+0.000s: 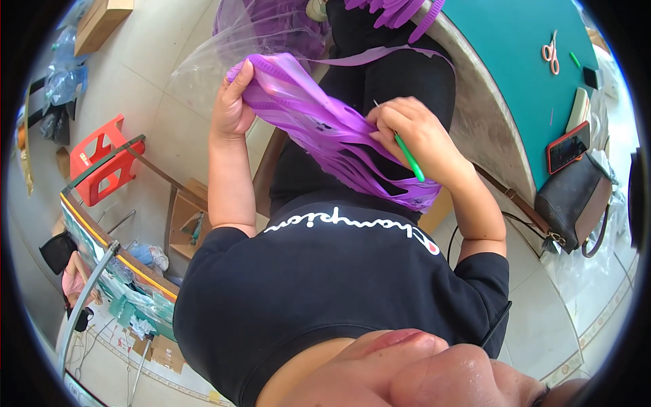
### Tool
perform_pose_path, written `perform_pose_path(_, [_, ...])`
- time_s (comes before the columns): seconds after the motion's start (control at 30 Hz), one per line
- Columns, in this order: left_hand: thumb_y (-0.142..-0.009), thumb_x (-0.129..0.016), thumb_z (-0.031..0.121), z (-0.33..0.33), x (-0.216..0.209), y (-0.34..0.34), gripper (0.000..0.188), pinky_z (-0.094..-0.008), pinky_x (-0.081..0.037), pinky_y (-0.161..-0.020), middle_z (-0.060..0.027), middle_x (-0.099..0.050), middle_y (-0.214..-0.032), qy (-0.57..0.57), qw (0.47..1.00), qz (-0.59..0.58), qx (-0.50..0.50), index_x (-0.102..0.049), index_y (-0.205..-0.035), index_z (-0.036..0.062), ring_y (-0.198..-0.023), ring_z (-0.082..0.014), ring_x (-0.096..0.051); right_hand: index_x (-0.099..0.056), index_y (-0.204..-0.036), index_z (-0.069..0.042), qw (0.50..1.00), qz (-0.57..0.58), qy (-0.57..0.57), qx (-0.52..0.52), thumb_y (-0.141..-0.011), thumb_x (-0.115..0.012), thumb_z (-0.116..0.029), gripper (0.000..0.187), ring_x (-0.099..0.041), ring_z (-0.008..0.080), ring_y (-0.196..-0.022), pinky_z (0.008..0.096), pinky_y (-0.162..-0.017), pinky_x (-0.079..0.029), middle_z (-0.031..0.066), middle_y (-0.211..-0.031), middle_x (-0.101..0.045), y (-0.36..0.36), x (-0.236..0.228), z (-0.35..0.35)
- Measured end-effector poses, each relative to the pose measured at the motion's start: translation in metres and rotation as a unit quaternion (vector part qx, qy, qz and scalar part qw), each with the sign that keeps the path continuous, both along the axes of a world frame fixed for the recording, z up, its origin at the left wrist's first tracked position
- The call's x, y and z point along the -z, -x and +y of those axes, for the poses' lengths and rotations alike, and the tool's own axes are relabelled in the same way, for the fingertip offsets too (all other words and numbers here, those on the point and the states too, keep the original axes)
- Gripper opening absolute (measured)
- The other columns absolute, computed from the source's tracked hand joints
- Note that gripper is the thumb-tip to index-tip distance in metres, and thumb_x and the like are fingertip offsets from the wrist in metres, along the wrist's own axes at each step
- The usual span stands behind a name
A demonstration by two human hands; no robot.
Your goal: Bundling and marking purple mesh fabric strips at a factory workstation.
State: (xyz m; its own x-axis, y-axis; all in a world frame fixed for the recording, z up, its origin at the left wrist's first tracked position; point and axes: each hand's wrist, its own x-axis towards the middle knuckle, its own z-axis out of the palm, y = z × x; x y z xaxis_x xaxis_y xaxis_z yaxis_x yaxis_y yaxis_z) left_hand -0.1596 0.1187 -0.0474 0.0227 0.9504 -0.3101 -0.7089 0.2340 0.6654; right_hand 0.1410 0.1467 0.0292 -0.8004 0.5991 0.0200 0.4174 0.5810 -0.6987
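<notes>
A bundle of long purple rubbery strips (315,115), some with ridged edges, stretches across my lap. My left hand (234,105) is closed on its upper left end, thumb on top. Closed around a slim green-handled tool (409,157) is my right hand (413,125), resting against the strips' right side. A thin pointed tip shows beyond its fingers; the tool's exact kind is not clear. The bundle's lower right end hangs near my waist. One loose purple strip (380,55) runs over my thighs.
More purple strips (393,10) hang at the table edge, and a clear bag (237,41) of them sits beyond my left hand. The green tabletop (502,47) bears scissors (553,54), a phone (568,147) and a dark handbag (573,200). A red stool (105,159) stands left; another person is lower left.
</notes>
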Motion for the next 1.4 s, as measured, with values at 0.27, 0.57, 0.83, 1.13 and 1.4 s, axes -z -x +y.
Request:
perform_pose_path(0.27, [-0.095,-0.059,0.023,-0.001,-0.018,-0.006,0.028,-0.0305,-0.054,-0.075,-0.0079,-0.070,-0.089,-0.010,0.997,0.052,-0.055,-0.064,-0.114,0.0030,-0.079,-0.0165,-0.067,-0.034,-0.073,-0.005,0.969,0.095,0.204,0.102,-0.078,-0.064,0.008,0.033,-0.050,0.0149,-0.076,0.0260,-0.068,-0.045,0.0109,-0.088,-0.061,-0.002,-0.011,-0.003])
perform_pose_path(0.57, [-0.094,-0.060,0.019,0.008,-0.045,-0.025,0.020,-0.0284,-0.053,-0.075,-0.0094,-0.071,-0.094,0.010,0.989,0.130,-0.065,-0.067,-0.103,0.0027,-0.082,-0.0149,-0.067,-0.033,-0.069,-0.009,0.913,0.137,0.311,0.224,-0.087,-0.060,0.006,0.036,-0.057,0.0063,-0.062,0.0191,-0.051,-0.045,0.0112,-0.090,-0.063,-0.050,-0.024,0.028])
perform_pose_path(0.83, [-0.096,-0.058,0.023,0.016,-0.031,-0.018,0.026,-0.0285,-0.052,-0.075,-0.0115,-0.071,-0.090,-0.024,0.980,0.197,-0.033,-0.067,-0.106,0.0009,-0.081,-0.0156,-0.066,-0.037,-0.074,-0.004,0.981,0.065,0.102,0.150,-0.083,-0.066,0.006,0.032,-0.058,0.0142,-0.079,0.0246,-0.074,-0.049,0.0110,-0.096,-0.064,-0.061,-0.019,0.051])
perform_pose_path(1.13, [-0.096,-0.058,0.023,0.016,-0.030,-0.016,0.027,-0.0287,-0.052,-0.077,-0.0125,-0.071,-0.090,-0.021,0.976,0.215,-0.034,-0.066,-0.104,-0.0020,-0.082,-0.0160,-0.066,-0.059,-0.096,0.001,0.944,0.216,0.093,0.231,-0.092,-0.061,-0.008,0.010,-0.058,0.0135,-0.083,0.0256,-0.076,-0.049,0.0098,-0.104,-0.066,-0.043,-0.016,0.043])
perform_pose_path(1.4, [-0.088,-0.068,0.012,0.004,-0.044,-0.033,0.021,-0.0280,-0.053,-0.076,-0.0108,-0.071,-0.091,-0.006,0.980,0.199,-0.009,-0.067,-0.103,-0.0021,-0.080,-0.0153,-0.066,-0.063,-0.109,0.006,0.928,0.299,0.125,0.182,-0.101,-0.043,-0.017,0.031,-0.053,0.0119,-0.079,0.0249,-0.075,-0.045,0.0067,-0.090,-0.057,0.006,-0.008,0.035])
